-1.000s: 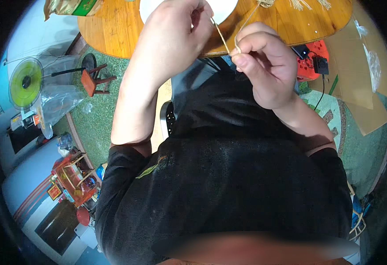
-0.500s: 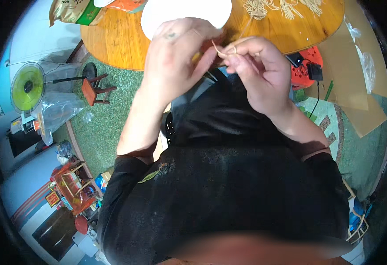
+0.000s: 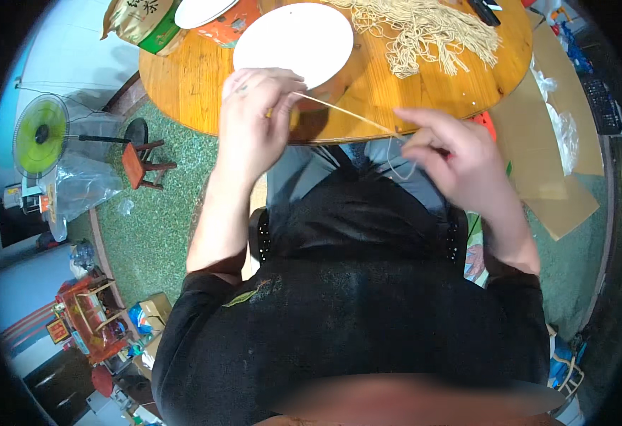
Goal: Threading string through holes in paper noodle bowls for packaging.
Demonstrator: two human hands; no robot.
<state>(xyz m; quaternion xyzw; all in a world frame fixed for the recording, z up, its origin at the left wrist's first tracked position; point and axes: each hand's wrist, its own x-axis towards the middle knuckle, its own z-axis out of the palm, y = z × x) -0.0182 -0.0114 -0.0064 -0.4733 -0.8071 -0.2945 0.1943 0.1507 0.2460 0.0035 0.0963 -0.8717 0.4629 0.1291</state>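
- Head view, far left: green fan (image 3: 42, 133) near a red stool (image 3: 135, 167).
- Wooden desk (image 3: 183, 89), rounded edge toward the person.
- Left hand (image 3: 258, 113) at the desk's edge, thumb and fingers closed on a pale string (image 3: 346, 113).
- White disc (image 3: 297, 42) just beyond it.
- String stretched between both hands, a loop hanging near the right.
- Tangled strands (image 3: 432, 35) on the desk.
- Right hand (image 3: 456, 149): forefinger extended, others curled, string at fingertips; blurred, grip cannot be determined.
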